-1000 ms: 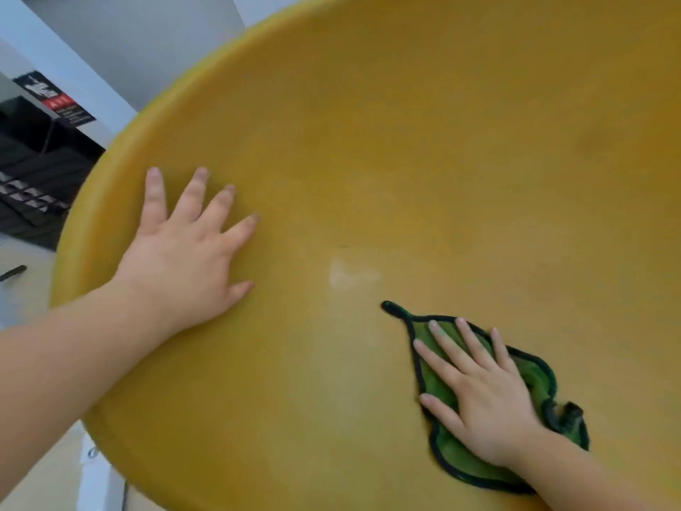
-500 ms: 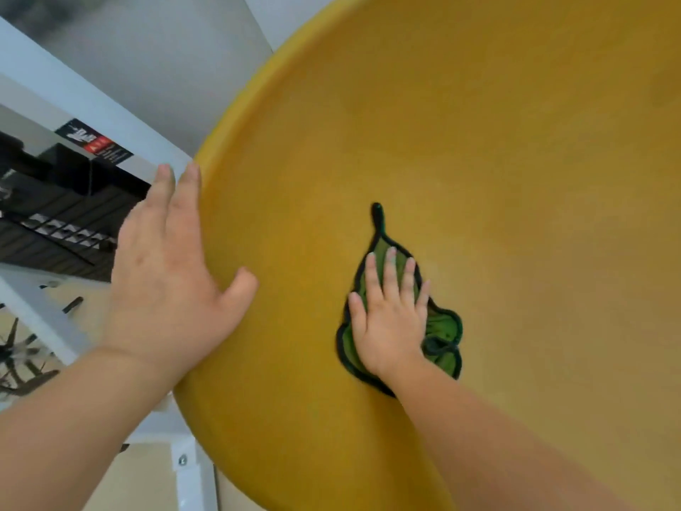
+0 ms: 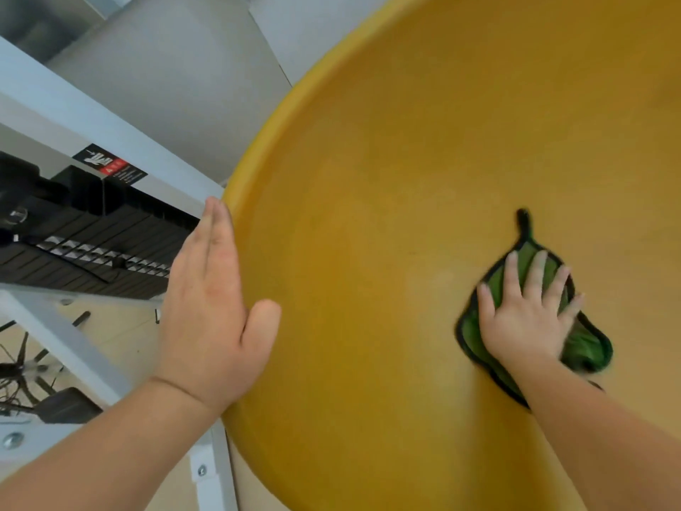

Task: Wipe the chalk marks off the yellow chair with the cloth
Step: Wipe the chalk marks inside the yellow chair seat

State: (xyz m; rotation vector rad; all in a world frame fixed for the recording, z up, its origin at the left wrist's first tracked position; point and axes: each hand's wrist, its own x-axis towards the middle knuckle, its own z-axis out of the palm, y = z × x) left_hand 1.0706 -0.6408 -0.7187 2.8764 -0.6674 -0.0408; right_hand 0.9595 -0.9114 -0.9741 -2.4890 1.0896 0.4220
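Yellow chair (image 3: pixel 405 160): its broad, smooth curved surface fills most of the view, the rounded rim arcing down the left side. White frame (image 3: pixel 73 116): a pale bar runs diagonally beyond the left fingertips, outside the rim. Left hand (image 3: pixel 210 319): fingers straight and held together, laid along the chair's rim with the tips pointing away from the person; the thumb rests apart on the yellow surface, gripping nothing. Right hand (image 3: pixel 523 322): flat, fingers straight and spread, pressing down on the cloth (image 3: pixel 587 350). The cloth is green, leaf-shaped and dark-edged, and lies flat on the chair surface under the right palm and fingers. Its long axis runs from beneath the wrist to past the fingertips, roughly parallel to the fingers. Its narrow dark stem points away from the person, just beyond the middle fingertips. Label (image 3: pixel 110 164): black and red, on the white frame; its text is illegible.
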